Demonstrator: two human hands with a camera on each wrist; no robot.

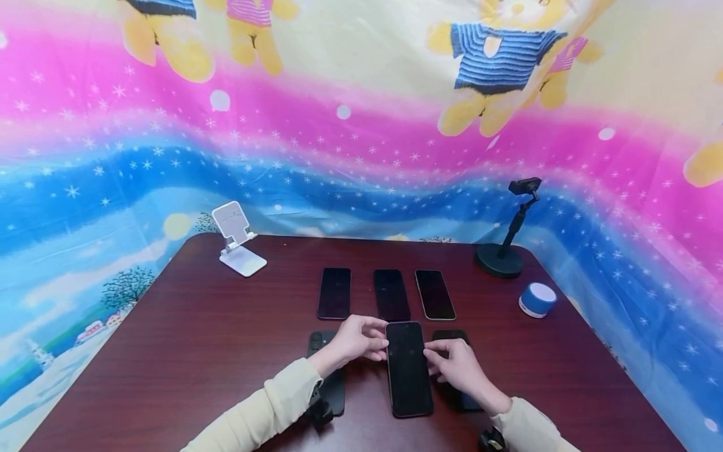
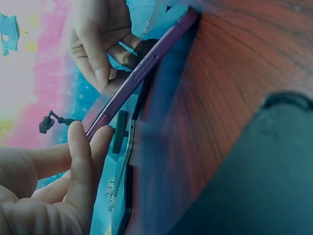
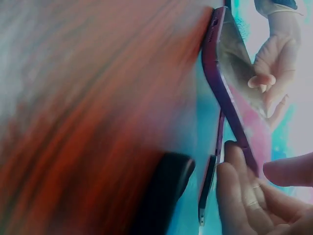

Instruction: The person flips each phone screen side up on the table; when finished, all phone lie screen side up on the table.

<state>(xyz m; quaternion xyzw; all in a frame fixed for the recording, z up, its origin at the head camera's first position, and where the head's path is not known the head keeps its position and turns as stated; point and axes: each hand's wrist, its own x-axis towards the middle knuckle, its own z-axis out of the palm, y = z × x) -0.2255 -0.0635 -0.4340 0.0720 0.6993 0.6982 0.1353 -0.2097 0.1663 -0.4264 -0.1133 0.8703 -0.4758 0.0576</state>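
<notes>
A dark smartphone [image 1: 409, 376] with a black screen stands tilted, its far end raised off the table and its near end low over the wood. My left hand [image 1: 356, 339] pinches its left edge near the top between thumb and fingers. On the opposite edge, my right hand [image 1: 456, 365] pinches with thumb and fingertips. The left wrist view shows side buttons along the purplish frame of the phone [image 2: 128, 90]. Under my left forearm lies a phone [image 1: 333, 389] with its rear cameras up. Another phone [image 1: 460, 339] is partly hidden beneath my right hand.
Farther back, three phones lie in a row: left [image 1: 334, 294], middle [image 1: 391, 295], right [image 1: 435, 295]. A white folding stand [image 1: 243, 259] is at back left. At back right are a black stand [image 1: 499, 260] and a blue, white-topped cylinder [image 1: 538, 300]. A printed cloth [image 1: 350, 163] surrounds the table [image 1: 237, 333].
</notes>
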